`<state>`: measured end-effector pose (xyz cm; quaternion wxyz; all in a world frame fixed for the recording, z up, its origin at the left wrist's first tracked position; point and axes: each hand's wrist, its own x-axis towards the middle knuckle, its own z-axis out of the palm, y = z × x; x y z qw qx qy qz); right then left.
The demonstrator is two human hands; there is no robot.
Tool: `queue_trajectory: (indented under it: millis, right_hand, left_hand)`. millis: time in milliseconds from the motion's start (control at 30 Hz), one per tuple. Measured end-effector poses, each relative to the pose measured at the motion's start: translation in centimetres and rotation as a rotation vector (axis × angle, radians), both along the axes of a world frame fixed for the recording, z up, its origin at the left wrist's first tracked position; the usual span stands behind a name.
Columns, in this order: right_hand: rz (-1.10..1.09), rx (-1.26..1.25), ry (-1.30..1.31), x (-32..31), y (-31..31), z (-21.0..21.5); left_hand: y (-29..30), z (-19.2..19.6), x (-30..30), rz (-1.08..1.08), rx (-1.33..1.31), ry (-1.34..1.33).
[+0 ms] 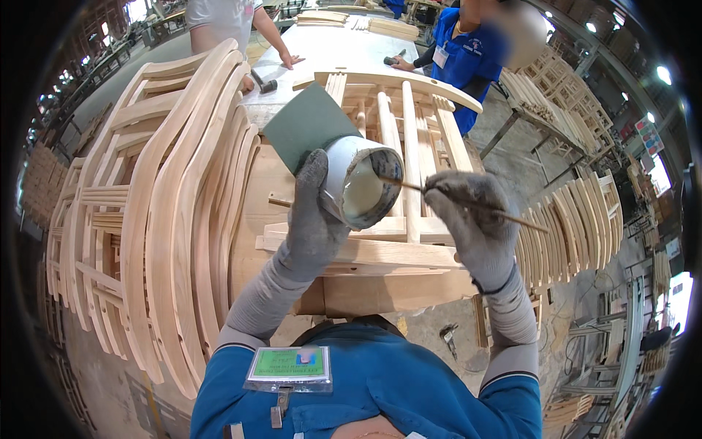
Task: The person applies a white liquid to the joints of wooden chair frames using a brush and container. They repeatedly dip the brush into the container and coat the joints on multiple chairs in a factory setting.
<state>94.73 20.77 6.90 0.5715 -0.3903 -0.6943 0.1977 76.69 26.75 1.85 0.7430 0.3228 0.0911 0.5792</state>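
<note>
Standing at the left of the frame: a stack of curved pale-wood chair-back frames (168,212), nested close and leaning, running from upper left to lower left.

Centre left: the person's left hand (313,219), in a grey knit glove, fingers and thumb clenched around a white cup (363,186). The cup is tilted, its mouth facing right and toward the viewer, with cream-coloured liquid inside. Touching the cup's upper left side, a flat green sheet (303,124), a corner pointing up.

Centre: a thin wooden stick (468,205) running from the cup's mouth down toward the right; its left tip sits inside the cup.

Centre right: the right hand (472,223), grey-gloved, fingers pinched on the stick about midway along it.

Beneath both hands: a pale wooden chair assembly (409,146) with upright spindles, lying on a round wooden worktop (270,190).

Top of frame: a long grey table (329,47); one person's hand rests on it at upper left beside a hammer (263,82), and a person in a blue shirt (464,58) stands at upper right.

Right: a rack of further curved wooden parts (578,227).
</note>
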Motion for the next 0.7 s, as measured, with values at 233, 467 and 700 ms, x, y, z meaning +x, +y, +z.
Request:
queue_trajectory:
  millis: [233, 467, 700]
  right_hand:
    - [0.078, 0.237, -0.489, 1.0, -4.3, -2.1]
    - [0.104, -0.071, 0.556, 2.1, -4.5, -4.0]
    - [0.054, -0.196, 0.671, 2.0, -6.3, -5.3]
  left_hand:
    - [0.0, -1.0, 2.2, 0.309, 0.026, 0.061]
    - [-0.4, -0.8, 3.0, -0.021, -0.132, -0.09]
    - [-0.6, -0.9, 3.9, -0.1, -0.151, -0.093]
